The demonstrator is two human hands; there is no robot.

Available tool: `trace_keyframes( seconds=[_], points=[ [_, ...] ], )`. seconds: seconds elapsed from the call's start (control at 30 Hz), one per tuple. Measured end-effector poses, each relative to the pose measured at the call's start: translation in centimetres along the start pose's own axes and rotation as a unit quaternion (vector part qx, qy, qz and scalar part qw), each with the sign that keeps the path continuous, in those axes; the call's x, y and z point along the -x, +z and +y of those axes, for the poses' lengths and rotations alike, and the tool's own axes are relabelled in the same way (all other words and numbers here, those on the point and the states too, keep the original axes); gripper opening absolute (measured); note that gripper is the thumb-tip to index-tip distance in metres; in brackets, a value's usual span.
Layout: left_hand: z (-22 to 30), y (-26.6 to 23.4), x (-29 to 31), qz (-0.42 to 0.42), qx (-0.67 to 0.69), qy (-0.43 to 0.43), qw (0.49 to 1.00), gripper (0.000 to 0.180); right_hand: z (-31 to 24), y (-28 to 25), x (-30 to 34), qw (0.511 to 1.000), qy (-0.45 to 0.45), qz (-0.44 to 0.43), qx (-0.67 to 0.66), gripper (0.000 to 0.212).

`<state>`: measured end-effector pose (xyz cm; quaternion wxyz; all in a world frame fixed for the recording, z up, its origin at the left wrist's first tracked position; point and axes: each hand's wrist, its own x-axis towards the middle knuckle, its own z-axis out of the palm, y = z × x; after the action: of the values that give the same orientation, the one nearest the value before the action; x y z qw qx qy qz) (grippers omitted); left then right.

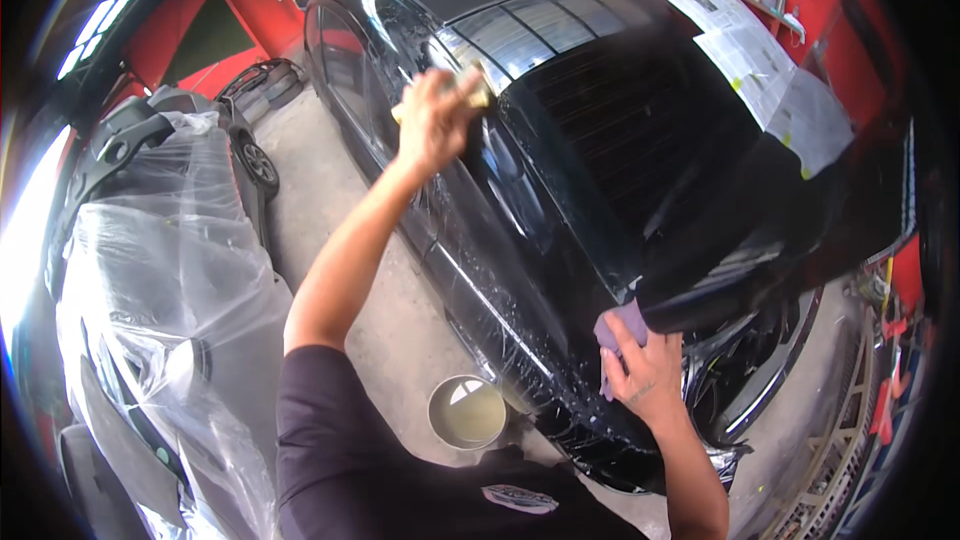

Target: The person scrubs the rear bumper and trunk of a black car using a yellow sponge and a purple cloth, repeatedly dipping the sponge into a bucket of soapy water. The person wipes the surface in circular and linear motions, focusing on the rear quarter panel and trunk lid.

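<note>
My left hand [436, 122] is stretched forward over the side of a black car [560, 270], beside its rear window. Its fingers are closed on a pale yellow pad [481, 97], mostly covered by the hand, so whether it is a sponge or a block I cannot tell. Wet streaks and droplets shine on the dark bodywork around it. Near the lower corner of the rear window, my right hand [650, 380] grips a bunched purple cloth [622, 328] against the car. Part of the cloth hangs below the fingers.
On the concrete floor [345, 210] by the car stands a round bucket [468, 412] of cloudy liquid. To the left, another vehicle lies under clear plastic sheeting [170, 270]. Newspaper sheets [745, 50] cover the car's far side. A metal frame [835, 440] and tools are at right.
</note>
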<state>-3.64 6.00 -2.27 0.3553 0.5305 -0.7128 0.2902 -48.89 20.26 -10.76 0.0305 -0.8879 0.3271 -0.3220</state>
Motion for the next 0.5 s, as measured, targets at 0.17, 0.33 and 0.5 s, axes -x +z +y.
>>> trace_keyframes(
  seconds=[0.17, 0.33, 0.5],
  points=[
    [-9.5, -0.5, -7.1, 0.055, -0.140, -0.219, 0.964, 0.035, -0.1, 0.7, 0.0, 0.999, -0.016, 0.014, -0.029, 0.056],
    [0.4, 1.1, -1.3, 0.003, -0.053, -0.106, 0.993, 0.043, 0.3, 0.2, 0.3, 1.000, 0.013, 0.010, -0.011, 0.054],
    [-8.5, 0.0, -5.0, 0.044, -0.074, -0.138, 0.987, 0.041, -0.2, 0.2, -0.4, 0.999, -0.003, 0.007, -0.033, 0.053]
  ],
)
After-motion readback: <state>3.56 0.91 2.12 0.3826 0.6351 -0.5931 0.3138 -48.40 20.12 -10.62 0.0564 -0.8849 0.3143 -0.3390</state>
